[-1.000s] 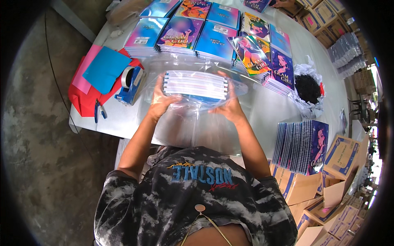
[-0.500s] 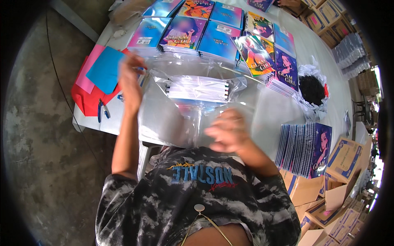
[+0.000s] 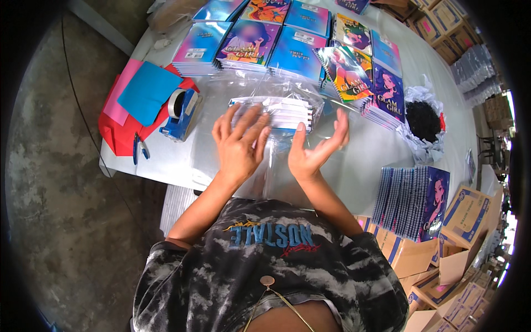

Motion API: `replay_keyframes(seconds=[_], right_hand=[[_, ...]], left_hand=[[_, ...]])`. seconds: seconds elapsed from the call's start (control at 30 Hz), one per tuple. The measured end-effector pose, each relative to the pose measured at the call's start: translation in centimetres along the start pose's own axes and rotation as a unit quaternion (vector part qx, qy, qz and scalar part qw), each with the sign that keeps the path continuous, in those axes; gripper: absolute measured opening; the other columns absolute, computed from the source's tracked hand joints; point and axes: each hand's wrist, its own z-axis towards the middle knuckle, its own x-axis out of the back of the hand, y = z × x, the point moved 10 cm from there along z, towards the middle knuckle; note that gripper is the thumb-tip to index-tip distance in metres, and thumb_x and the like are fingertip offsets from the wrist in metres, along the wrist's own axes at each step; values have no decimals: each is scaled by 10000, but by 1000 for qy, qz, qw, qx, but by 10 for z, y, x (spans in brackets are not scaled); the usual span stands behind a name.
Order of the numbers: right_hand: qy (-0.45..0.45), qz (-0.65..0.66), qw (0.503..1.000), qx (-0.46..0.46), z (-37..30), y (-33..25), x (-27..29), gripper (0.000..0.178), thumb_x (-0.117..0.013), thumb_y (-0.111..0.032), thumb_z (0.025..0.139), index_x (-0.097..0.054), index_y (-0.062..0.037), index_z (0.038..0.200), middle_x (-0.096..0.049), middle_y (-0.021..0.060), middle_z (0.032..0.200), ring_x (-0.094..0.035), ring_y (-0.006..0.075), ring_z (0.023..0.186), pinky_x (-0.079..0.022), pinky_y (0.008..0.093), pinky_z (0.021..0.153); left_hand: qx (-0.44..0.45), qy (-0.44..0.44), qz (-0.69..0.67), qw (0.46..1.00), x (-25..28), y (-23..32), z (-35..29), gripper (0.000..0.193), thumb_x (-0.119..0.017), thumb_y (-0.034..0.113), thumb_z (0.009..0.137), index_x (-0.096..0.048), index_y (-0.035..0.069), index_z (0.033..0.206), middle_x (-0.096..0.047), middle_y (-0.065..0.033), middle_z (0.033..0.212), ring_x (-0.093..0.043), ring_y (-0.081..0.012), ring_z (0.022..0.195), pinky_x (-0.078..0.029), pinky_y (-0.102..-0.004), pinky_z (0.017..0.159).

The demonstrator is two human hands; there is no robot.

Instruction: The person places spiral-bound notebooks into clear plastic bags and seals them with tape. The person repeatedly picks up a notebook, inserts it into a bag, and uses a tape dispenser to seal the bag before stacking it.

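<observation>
A small stack of notebooks (image 3: 279, 114) lies in the middle of the table, its white page edges toward me. Clear plastic wrap (image 3: 313, 93) surrounds it, crinkled at the ends. My left hand (image 3: 240, 145) rests its spread fingers over the stack's left part; whether they press on the plastic I cannot tell. Just right of the stack's near edge, my right hand (image 3: 316, 155) is open, thumb up and fingers apart, with nothing in it. A blue tape dispenser (image 3: 181, 123) with a white roll stands to the left of my left hand.
Rows of notebooks (image 3: 249, 43) with colourful covers line the table's far side. Red, pink and blue sheets (image 3: 145, 94) lie at the left, with pens (image 3: 140, 148). To the right are a black bundle in white plastic (image 3: 423, 120), a spiral notebook stack (image 3: 406, 203) and cardboard boxes (image 3: 467, 214).
My left hand has moved right, from beside the tape dispenser to the wrapped stack, uncovering the dispenser. My right hand has risen toward the stack's right end and opened its fingers.
</observation>
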Motion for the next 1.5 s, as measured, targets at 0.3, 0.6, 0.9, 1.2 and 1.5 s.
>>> replay_keyframes(seconds=[0.3, 0.6, 0.9, 1.2, 1.5], right_hand=[[-284, -40, 958, 28, -14, -19, -46, 463, -635, -125, 764, -536, -58, 1211, -536, 79, 1115, -466, 240, 1114, -338, 409, 964], [-290, -50, 953, 77, -7, -27, -51, 457, -593, -119, 761, -535, -50, 1209, -562, 61, 1100, -503, 225, 1049, -378, 362, 922], [-214, 50, 975, 29, -6, -5, -42, 506, -607, 11, 715, -524, -95, 1202, -557, 79, 1127, -520, 244, 1039, -409, 390, 894], [-138, 71, 988, 13, -6, 7, -42, 245, -638, 38, 640, -638, -78, 856, -638, 40, 971, -589, 204, 978, -443, 353, 844], [-122, 42, 987, 100, -14, -4, -43, 137, -716, 2, 611, -654, -97, 683, -671, 27, 914, -596, 186, 958, -426, 308, 834]], left_hand=[[96, -148, -265, 948, -13, -8, 23, 622, -529, 1, 779, -324, 42, 1365, -564, -194, 1193, -586, -340, 1027, -446, -392, 888], [-26, -196, -218, 956, -8, -23, 125, 310, -598, 63, 807, -578, 12, 1112, -655, -87, 940, -612, -169, 853, -473, -288, 770], [63, -318, -195, 926, -53, -24, 76, 269, -650, 168, 812, -648, 36, 1046, -659, -179, 940, -661, -237, 830, -501, -319, 724], [-101, -68, -218, 968, -6, 8, -23, 228, -625, -89, 679, -682, 75, 826, -689, -83, 904, -662, -220, 891, -511, -348, 791], [606, -207, -157, 752, 18, -331, -90, 402, -529, 427, 878, -642, 94, 1071, -576, -94, 897, -426, -169, 727, -358, -301, 559]])
